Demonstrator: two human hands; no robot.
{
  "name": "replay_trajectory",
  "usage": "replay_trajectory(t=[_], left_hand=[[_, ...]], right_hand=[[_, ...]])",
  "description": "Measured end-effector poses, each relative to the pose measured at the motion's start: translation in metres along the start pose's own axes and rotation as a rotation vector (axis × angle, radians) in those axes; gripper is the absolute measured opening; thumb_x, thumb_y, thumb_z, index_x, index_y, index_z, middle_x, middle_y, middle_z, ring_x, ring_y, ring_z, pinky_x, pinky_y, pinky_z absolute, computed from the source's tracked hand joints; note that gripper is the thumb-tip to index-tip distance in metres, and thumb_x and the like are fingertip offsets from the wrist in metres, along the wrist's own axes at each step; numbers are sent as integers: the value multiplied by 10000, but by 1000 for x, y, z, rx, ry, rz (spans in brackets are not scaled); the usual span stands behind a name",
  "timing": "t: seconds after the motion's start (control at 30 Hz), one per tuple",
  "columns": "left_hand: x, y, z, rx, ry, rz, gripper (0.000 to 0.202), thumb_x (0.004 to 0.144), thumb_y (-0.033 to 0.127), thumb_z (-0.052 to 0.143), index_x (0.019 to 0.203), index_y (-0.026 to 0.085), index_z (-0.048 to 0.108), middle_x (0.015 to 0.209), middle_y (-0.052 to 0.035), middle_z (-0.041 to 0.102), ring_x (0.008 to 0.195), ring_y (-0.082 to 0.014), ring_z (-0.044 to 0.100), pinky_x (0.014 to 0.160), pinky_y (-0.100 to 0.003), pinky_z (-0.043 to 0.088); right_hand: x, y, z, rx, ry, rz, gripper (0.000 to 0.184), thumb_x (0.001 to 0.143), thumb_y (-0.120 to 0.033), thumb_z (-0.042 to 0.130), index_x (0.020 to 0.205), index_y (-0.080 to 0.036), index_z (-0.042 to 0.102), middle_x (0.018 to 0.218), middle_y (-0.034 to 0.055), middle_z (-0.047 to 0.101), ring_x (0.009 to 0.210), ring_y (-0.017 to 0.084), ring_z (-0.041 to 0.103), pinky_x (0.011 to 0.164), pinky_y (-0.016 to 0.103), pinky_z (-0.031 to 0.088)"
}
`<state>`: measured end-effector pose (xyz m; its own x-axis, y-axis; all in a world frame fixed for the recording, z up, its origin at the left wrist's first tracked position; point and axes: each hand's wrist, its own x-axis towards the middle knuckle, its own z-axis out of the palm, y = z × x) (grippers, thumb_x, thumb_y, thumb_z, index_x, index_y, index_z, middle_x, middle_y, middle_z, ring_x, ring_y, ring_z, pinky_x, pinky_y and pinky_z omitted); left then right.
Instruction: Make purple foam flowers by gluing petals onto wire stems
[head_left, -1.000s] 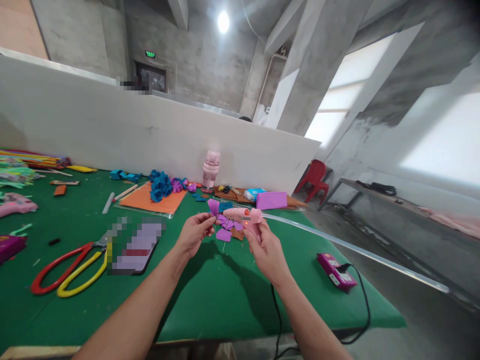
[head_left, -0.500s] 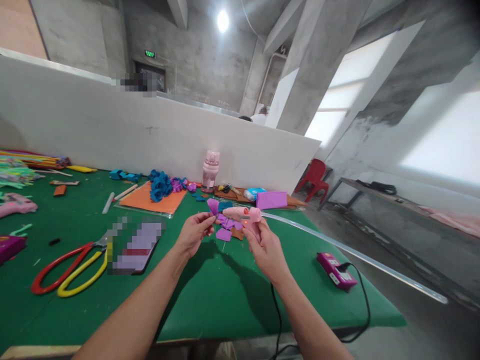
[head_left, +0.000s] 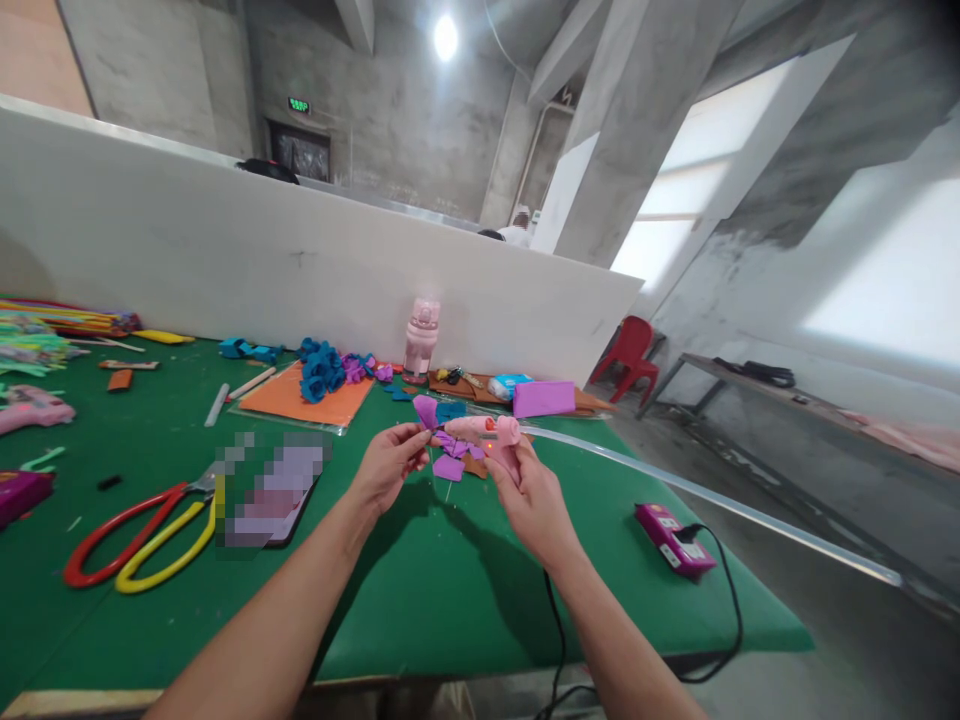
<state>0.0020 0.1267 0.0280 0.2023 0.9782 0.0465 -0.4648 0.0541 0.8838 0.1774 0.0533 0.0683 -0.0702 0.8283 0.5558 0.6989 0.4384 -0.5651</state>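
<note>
My right hand (head_left: pixel 534 497) is wrapped round the handle of a pink hot glue gun (head_left: pixel 495 435), its nozzle pointing left. A long clear glue stick (head_left: pixel 712 502) runs out of its back end to the right. Between the fingertips of my left hand (head_left: pixel 391 465) is a purple petal-shaped piece (head_left: pixel 426 411), upright over the table. The nozzle tip is right at the lower end of this piece; whether they touch I cannot tell. Below the gun lie loose purple pieces (head_left: pixel 448 468) and a brown scrap (head_left: pixel 475 464).
On the green table (head_left: pixel 420 610) lie large scissors (head_left: pixel 161 530), a phone (head_left: pixel 277 495) and a purple power box (head_left: pixel 675 541) with a black cable. Blue curled flowers (head_left: pixel 321 370) rest on an orange sheet (head_left: pixel 285 402). A pink bottle (head_left: pixel 421 340) stands by the white partition (head_left: pixel 345 260).
The glue gun has shifted slightly left, its nozzle closer to the base of the purple piece. My left hand stays nearly still.
</note>
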Motion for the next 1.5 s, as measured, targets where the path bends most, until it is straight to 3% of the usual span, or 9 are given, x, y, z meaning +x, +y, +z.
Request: replay_trajectory(t=[0.1, 0.17, 0.27, 0.4, 0.47, 0.57, 0.67, 0.73, 1.5], left_hand=[[1, 0, -1, -59, -16, -20, 249, 635, 294, 727, 768, 122, 606, 714, -36, 652, 490, -45, 477, 446, -176, 330], [1, -1, -2, -95, -45, -33, 242, 644, 281, 724, 784, 123, 606, 706, -26, 637, 497, -45, 479, 445, -173, 334], [1, -1, -3, -116, -81, -43, 237, 651, 259, 722, 805, 124, 602, 718, -21, 623, 510, -47, 486, 449, -171, 344], [-1, 0, -1, -100, -98, -33, 224, 659, 241, 718, 800, 122, 592, 740, -28, 622, 515, -48, 489, 458, -174, 358], [-1, 0, -1, -92, -107, -25, 215, 667, 240, 712, 800, 121, 591, 735, -24, 616, 514, -47, 487, 458, -173, 358], [-2, 0, -1, -80, -117, -17, 206, 677, 235, 704, 806, 117, 595, 726, -18, 604, 515, -44, 486, 457, -169, 356], [-1, -1, -1, -74, -116, -17, 209, 680, 236, 702, 815, 114, 598, 731, -19, 599, 518, -42, 484, 461, -167, 357], [-1, -1, -1, -70, -113, -17, 221, 677, 240, 705, 823, 113, 597, 733, -21, 599, 518, -43, 484, 460, -167, 357], [-1, -1, -1, -54, -121, -10, 199, 676, 247, 705, 778, 123, 587, 628, 14, 547, 518, -47, 476, 461, -166, 350]], right_hand=[[-2, -2, -4, 10, 39, 43, 362, 859, -359, 448, 1153, -156, 505, 1143, 124, 592, 1036, 242, 563, 846, 338, 445], [-4, -3, -7, 58, 44, 111, 348, 857, -381, 445, 1107, -151, 519, 982, 109, 646, 814, 212, 622, 698, 303, 483], [-6, -4, -9, 174, 5, 187, 320, 860, -395, 431, 1038, -147, 530, 673, 30, 624, 490, 138, 537, 471, 240, 429], [-7, -5, -5, 194, -3, 151, 304, 856, -381, 445, 1023, -145, 537, 519, -29, 525, 427, 126, 493, 431, 226, 403], [-8, -5, -2, 146, 18, 93, 327, 858, -364, 445, 1091, -149, 526, 559, -9, 565, 482, 151, 543, 481, 249, 445], [-8, -5, 2, 60, 66, -6, 378, 861, -337, 445, 1196, -167, 486, 786, 60, 658, 743, 211, 635, 681, 312, 502], [-9, -3, 6, -1, 78, -61, 404, 865, -319, 443, 1241, -174, 456, 1062, 102, 631, 996, 231, 594, 842, 335, 471], [-9, -2, 8, -18, 66, -70, 416, 868, -311, 439, 1262, -175, 437, 1150, 108, 597, 1048, 225, 573, 876, 326, 457], [-8, 0, 14, -44, 39, -69, 395, 877, -311, 427, 1252, -188, 448, 1140, 94, 602, 1030, 215, 580, 880, 312, 453]])
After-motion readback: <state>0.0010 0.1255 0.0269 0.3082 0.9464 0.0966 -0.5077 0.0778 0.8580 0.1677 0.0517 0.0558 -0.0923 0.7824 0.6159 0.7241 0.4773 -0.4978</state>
